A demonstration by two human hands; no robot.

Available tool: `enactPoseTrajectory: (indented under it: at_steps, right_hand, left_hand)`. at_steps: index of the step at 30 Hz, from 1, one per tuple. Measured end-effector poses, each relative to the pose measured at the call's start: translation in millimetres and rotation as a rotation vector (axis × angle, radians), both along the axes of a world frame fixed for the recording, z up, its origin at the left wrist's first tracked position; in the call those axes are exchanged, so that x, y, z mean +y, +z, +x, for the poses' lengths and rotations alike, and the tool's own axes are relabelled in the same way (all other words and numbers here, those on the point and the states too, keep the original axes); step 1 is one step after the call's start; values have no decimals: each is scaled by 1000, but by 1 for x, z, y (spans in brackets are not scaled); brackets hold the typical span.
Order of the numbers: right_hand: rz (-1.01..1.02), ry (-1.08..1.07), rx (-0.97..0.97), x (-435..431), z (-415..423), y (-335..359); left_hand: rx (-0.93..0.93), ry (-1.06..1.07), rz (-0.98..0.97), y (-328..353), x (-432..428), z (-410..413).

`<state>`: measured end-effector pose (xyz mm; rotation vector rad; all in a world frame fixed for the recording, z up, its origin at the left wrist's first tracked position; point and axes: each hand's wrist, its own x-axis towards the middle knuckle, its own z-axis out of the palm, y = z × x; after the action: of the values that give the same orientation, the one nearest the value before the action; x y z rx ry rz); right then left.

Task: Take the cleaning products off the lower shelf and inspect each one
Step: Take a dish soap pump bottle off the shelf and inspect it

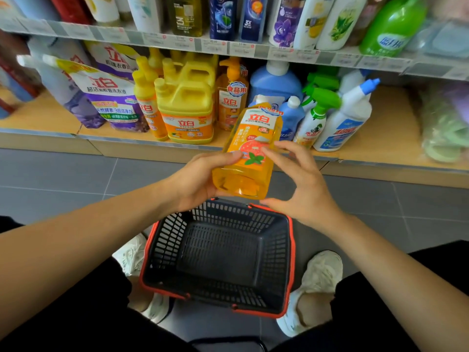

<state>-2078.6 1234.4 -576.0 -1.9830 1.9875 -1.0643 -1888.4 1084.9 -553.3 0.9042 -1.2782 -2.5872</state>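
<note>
An orange dish-soap bottle (250, 151) with an orange label is held tilted above the basket, its base toward me and its top toward the shelf. My left hand (200, 179) grips its left side, thumb across the label. My right hand (299, 184) touches its right side with fingertips on the label and thumb under the base. On the lower shelf (385, 138) stand a yellow jug (187, 110), slim yellow bottles (147, 97), another orange pump bottle (232, 95), purple refill pouches (109, 97), blue bottles (275, 82), a green-trigger spray (317, 115) and a white bottle with a blue cap (347, 115).
A dark shopping basket with a red rim (220, 252) sits on the grey tiled floor between my white shoes, nothing in it. An upper shelf (228, 47) with price tags carries shampoo and detergent bottles. Packaged green items (444, 128) lie at the lower shelf's right end.
</note>
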Motion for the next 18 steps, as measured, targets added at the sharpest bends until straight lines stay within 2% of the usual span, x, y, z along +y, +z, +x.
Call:
enactPoseTrajectory:
  at_steps: [2, 4, 7, 9, 13, 16, 18]
  right_hand:
    - [-121, 23, 139, -11, 5, -4]
    - [-190, 60, 173, -17, 9, -5]
    - [-221, 67, 87, -15, 5, 0]
    - [-201, 20, -37, -12, 2, 4]
    - [-63, -109, -239, -7, 7, 7]
    - [15, -139, -312, -6, 8, 5]
    - [48, -160, -340, -6, 5, 6]
  left_hand:
    - [-5, -26, 9, 1, 3, -2]
    - [6, -46, -4, 2, 4, -4]
    - [0, -52, -33, 4, -1, -5]
    - [-49, -81, -136, 5, -5, -5]
    - [-110, -87, -642, 1, -9, -4]
    - [-67, -21, -1129, -2, -11, -3]
    - [2, 6, -1327, -2, -9, -2]
